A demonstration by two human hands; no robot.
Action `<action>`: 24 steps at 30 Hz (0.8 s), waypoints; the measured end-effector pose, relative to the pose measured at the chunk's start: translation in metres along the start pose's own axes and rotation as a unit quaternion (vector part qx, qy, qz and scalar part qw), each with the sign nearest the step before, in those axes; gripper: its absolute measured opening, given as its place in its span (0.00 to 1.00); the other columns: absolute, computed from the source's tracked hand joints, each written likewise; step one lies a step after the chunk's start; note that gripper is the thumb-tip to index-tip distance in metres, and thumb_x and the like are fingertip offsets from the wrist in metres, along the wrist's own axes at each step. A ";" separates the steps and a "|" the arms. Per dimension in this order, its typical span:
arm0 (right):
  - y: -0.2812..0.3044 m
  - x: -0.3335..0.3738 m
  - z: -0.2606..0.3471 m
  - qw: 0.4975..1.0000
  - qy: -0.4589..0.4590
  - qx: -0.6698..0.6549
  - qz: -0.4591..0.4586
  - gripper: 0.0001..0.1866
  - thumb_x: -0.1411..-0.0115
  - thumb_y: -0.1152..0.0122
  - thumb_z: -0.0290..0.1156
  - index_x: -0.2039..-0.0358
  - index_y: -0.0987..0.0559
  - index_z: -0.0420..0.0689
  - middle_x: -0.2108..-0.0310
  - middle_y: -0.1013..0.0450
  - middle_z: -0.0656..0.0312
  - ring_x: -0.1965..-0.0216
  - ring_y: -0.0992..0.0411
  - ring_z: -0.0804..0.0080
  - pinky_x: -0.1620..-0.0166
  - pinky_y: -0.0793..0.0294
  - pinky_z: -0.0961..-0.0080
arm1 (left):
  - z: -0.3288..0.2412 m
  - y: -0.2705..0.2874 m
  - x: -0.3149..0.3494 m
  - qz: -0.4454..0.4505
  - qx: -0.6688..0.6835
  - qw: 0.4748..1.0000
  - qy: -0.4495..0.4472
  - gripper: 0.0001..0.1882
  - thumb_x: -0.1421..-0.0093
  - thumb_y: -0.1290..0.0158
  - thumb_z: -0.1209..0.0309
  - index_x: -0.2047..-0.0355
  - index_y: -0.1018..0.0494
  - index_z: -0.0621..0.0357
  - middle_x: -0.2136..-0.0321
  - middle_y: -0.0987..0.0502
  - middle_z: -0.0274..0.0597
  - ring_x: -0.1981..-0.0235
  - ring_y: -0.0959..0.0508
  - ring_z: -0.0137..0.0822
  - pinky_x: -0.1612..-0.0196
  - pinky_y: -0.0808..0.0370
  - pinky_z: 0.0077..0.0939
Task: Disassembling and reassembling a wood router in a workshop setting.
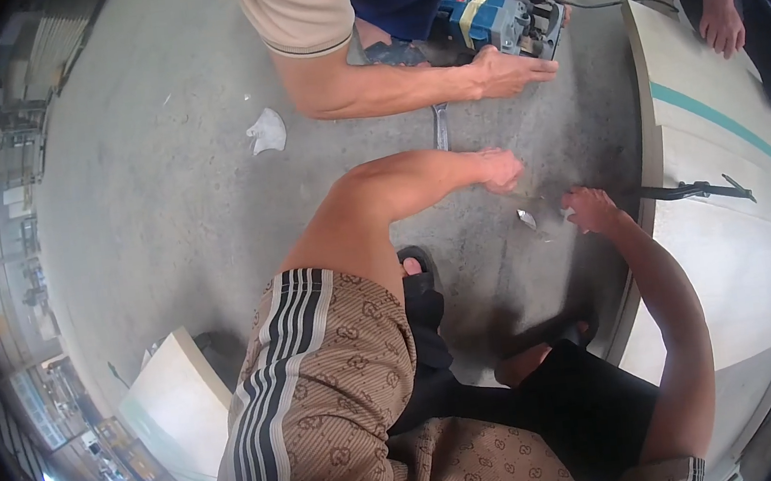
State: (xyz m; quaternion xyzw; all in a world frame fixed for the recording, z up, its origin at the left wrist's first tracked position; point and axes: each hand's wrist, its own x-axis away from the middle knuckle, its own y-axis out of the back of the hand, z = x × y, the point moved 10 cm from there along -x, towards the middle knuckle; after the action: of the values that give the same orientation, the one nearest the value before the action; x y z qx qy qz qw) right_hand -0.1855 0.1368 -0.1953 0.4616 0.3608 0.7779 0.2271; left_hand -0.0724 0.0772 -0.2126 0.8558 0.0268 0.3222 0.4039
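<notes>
My left hand is closed, held low over the grey concrete floor; what is in its fingers, if anything, is too small to make out. To its right, my right hand has its fingers curled in beside a small whitish bit that I cannot name. Between and just below the two hands lies a small shiny silver piece on the floor. Beyond my left hand there is a metal wrench. Farther off, a co-worker grips a blue corded power tool with a flat base, tilted on its side.
A large pale board with a green stripe stands at the right, a black metal tool on it. Another person's hand hangs by its far end. A torn white scrap and another pale board lie to the left.
</notes>
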 end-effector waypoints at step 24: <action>-0.005 -0.001 -0.001 0.999 -0.012 -0.001 -0.030 0.13 0.54 0.39 0.36 0.68 0.26 0.46 0.65 0.30 0.54 0.61 0.29 0.53 0.59 0.29 0.56 | -0.031 0.008 -0.013 -0.039 -0.086 0.988 -0.119 0.14 0.49 0.53 0.61 0.72 0.24 0.58 0.72 0.23 0.53 0.67 0.22 0.54 0.64 0.25 0.46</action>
State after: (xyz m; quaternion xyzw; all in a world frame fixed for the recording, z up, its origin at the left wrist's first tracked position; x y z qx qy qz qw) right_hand -0.1861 0.1387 -0.2002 0.4595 0.3707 0.7658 0.2551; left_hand -0.1020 0.0887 -0.1994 0.8484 -0.0161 0.2030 0.4885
